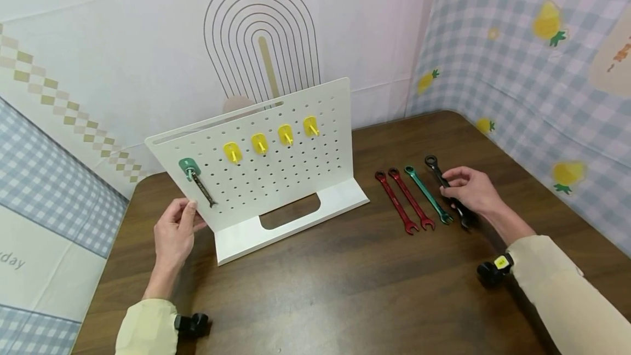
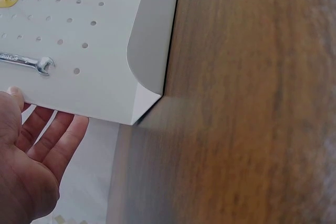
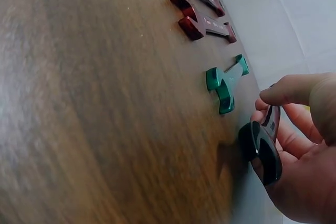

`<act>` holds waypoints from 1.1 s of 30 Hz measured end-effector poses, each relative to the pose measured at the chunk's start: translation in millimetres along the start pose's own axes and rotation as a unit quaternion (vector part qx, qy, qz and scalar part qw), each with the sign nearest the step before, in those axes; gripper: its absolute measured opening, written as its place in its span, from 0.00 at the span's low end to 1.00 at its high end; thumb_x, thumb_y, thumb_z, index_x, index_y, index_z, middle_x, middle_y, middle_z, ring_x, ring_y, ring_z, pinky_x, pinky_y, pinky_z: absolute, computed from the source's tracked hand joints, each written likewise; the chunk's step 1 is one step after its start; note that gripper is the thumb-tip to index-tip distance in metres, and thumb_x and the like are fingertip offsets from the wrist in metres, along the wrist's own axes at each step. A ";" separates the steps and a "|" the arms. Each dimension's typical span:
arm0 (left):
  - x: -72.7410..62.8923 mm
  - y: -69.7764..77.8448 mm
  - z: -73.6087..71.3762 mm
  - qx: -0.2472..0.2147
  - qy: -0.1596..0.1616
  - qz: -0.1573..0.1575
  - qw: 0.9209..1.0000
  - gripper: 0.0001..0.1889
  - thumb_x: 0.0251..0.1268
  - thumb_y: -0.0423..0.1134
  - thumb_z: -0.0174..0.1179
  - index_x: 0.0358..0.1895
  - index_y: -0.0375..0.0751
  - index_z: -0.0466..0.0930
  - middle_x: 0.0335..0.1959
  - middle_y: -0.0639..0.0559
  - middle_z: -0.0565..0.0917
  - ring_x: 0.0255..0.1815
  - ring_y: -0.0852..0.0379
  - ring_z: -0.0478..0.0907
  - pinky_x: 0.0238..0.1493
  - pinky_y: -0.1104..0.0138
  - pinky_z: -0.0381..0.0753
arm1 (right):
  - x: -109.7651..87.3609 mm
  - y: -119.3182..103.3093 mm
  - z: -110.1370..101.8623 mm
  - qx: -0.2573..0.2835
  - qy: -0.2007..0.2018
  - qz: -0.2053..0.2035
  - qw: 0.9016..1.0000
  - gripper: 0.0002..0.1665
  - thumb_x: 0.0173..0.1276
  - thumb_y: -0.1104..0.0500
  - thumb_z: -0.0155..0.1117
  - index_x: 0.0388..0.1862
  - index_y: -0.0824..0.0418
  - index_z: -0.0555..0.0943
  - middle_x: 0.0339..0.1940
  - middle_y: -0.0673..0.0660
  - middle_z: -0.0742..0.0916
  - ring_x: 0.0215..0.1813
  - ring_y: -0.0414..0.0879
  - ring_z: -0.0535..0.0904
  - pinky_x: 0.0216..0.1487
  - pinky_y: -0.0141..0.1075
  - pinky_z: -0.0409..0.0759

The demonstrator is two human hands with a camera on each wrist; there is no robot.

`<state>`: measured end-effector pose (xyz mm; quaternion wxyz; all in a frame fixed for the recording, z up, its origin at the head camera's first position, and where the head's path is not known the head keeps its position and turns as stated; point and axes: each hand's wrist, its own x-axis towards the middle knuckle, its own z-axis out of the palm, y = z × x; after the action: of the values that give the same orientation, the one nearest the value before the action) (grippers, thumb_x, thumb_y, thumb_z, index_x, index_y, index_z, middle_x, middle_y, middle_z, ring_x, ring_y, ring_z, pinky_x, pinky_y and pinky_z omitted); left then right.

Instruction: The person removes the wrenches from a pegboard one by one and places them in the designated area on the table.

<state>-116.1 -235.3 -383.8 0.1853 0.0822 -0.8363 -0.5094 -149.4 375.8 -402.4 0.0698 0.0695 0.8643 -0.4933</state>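
My left hand [image 1: 175, 232] grips the left edge of a white pegboard [image 1: 236, 242], thumb on the front face and fingers behind it. A small silver wrench [image 1: 202, 187] hangs near that edge from a green hook [image 1: 187, 167]. At the right, a black ratcheting combination wrench [image 1: 434, 167] is pinched between the thumb and fingers of my right hand [image 1: 472, 193]. Its open end [image 3: 262, 153] points toward the camera in the right wrist view, close over the table. A green wrench [image 1: 424, 190] lies just left of it, followed by two red wrenches [image 1: 396, 201] [image 1: 411, 199].
Four yellow hooks [image 1: 259, 143] run in a row across the pegboard's upper part. The brown wooden table [image 1: 315, 300] stretches in front of the board. Behind it hangs a white cloth [image 1: 365, 26], with a checked, lemon-patterned one [image 1: 493, 59] at the right.
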 end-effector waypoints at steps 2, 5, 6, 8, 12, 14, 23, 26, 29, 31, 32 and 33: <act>0.1 -0.1 -0.4 0.001 0.001 0.001 1.000 0.18 0.84 0.47 0.56 0.52 0.33 0.81 0.29 0.71 0.81 0.32 0.72 0.86 0.35 0.78 0.90 | 0.1 -0.9 -0.3 -0.008 -0.003 0.003 1.000 0.27 0.76 0.62 0.67 0.69 0.68 0.72 0.44 0.54 0.87 0.38 0.41 0.83 0.35 0.38 0.90; 0.0 -0.4 -0.7 0.002 0.003 0.000 1.000 0.17 0.84 0.47 0.56 0.51 0.33 0.82 0.29 0.69 0.81 0.32 0.71 0.86 0.35 0.78 0.90 | -0.1 -3.6 -0.2 -0.015 -0.010 0.003 1.000 0.27 0.76 0.62 0.67 0.69 0.69 0.72 0.47 0.58 0.87 0.39 0.41 0.84 0.35 0.38 0.90; -0.1 -0.5 -0.6 0.001 0.003 -0.001 1.000 0.17 0.84 0.47 0.56 0.51 0.33 0.81 0.29 0.68 0.81 0.32 0.71 0.86 0.35 0.78 0.90 | 0.0 -4.5 -0.2 -0.016 -0.012 0.004 1.000 0.27 0.76 0.63 0.67 0.69 0.69 0.71 0.47 0.59 0.88 0.39 0.42 0.84 0.35 0.38 0.90; -0.4 -0.7 -0.5 -0.001 0.002 -0.002 1.000 0.18 0.84 0.47 0.56 0.51 0.33 0.81 0.29 0.68 0.82 0.32 0.72 0.85 0.36 0.77 0.90 | 0.6 -5.7 -0.2 -0.023 -0.018 0.007 1.000 0.27 0.76 0.63 0.66 0.69 0.70 0.71 0.49 0.62 0.88 0.39 0.43 0.84 0.35 0.38 0.90; -0.6 -1.2 -0.3 -0.001 0.000 -0.004 1.000 0.17 0.83 0.47 0.56 0.51 0.33 0.81 0.29 0.68 0.82 0.32 0.72 0.85 0.36 0.77 0.90 | 2.1 -6.8 -0.9 -0.036 -0.032 0.014 0.999 0.27 0.76 0.62 0.66 0.69 0.70 0.71 0.52 0.65 0.88 0.40 0.45 0.85 0.35 0.39 0.90; -0.6 -1.4 -0.4 0.001 0.000 -0.004 1.000 0.17 0.83 0.47 0.56 0.51 0.33 0.82 0.29 0.68 0.82 0.32 0.72 0.85 0.36 0.77 0.90 | 2.8 -7.2 -1.3 -0.041 -0.036 0.017 0.998 0.27 0.76 0.62 0.66 0.69 0.70 0.71 0.52 0.66 0.88 0.41 0.46 0.85 0.35 0.39 0.89; 0.7 -0.3 -0.2 0.003 -0.002 -0.005 1.000 0.17 0.83 0.48 0.56 0.52 0.34 0.82 0.30 0.69 0.82 0.33 0.70 0.86 0.36 0.77 0.90 | 2.9 -11.1 -0.4 -0.088 -0.027 0.013 0.996 0.27 0.74 0.62 0.66 0.67 0.71 0.72 0.52 0.70 0.85 0.33 0.48 0.84 0.32 0.39 0.87; 0.6 0.1 -0.2 0.005 -0.002 -0.006 1.000 0.18 0.83 0.48 0.56 0.52 0.34 0.82 0.30 0.69 0.82 0.33 0.70 0.86 0.36 0.78 0.90 | 3.1 -11.6 -0.1 -0.106 -0.020 0.006 0.994 0.27 0.72 0.63 0.66 0.66 0.72 0.73 0.51 0.69 0.82 0.32 0.48 0.83 0.32 0.38 0.86; 0.3 0.3 -0.2 0.005 -0.001 -0.006 1.000 0.18 0.83 0.48 0.56 0.52 0.34 0.82 0.30 0.68 0.82 0.33 0.70 0.86 0.36 0.77 0.90 | 4.4 -11.0 0.2 -0.123 -0.015 -0.002 0.992 0.27 0.71 0.64 0.67 0.65 0.72 0.74 0.50 0.68 0.81 0.32 0.48 0.83 0.33 0.38 0.85; 0.1 0.5 -0.2 0.008 -0.001 -0.006 1.000 0.18 0.83 0.48 0.56 0.52 0.34 0.82 0.31 0.66 0.83 0.33 0.69 0.86 0.36 0.77 0.90 | 4.8 -10.1 0.2 -0.142 -0.010 -0.012 0.990 0.26 0.70 0.64 0.68 0.64 0.72 0.75 0.50 0.67 0.81 0.34 0.49 0.84 0.35 0.39 0.85; 0.0 0.6 -0.1 0.010 -0.001 -0.005 1.000 0.18 0.83 0.48 0.56 0.52 0.34 0.82 0.32 0.64 0.83 0.33 0.70 0.86 0.36 0.77 0.90 | 4.8 -9.6 0.3 -0.153 -0.006 -0.018 0.988 0.26 0.69 0.63 0.69 0.63 0.71 0.76 0.50 0.67 0.82 0.35 0.50 0.84 0.37 0.40 0.84; 0.0 0.7 0.0 0.013 -0.002 -0.005 1.000 0.18 0.83 0.48 0.56 0.53 0.34 0.82 0.33 0.62 0.84 0.34 0.70 0.86 0.37 0.77 0.90 | 4.7 -9.1 0.5 -0.164 -0.002 -0.024 0.986 0.25 0.69 0.63 0.69 0.62 0.71 0.77 0.50 0.67 0.82 0.37 0.51 0.84 0.39 0.41 0.84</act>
<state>-116.1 -235.0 -383.2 0.1803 0.0881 -0.8428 -0.4994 -155.7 371.0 -395.8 0.0703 0.0357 0.9347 -0.3466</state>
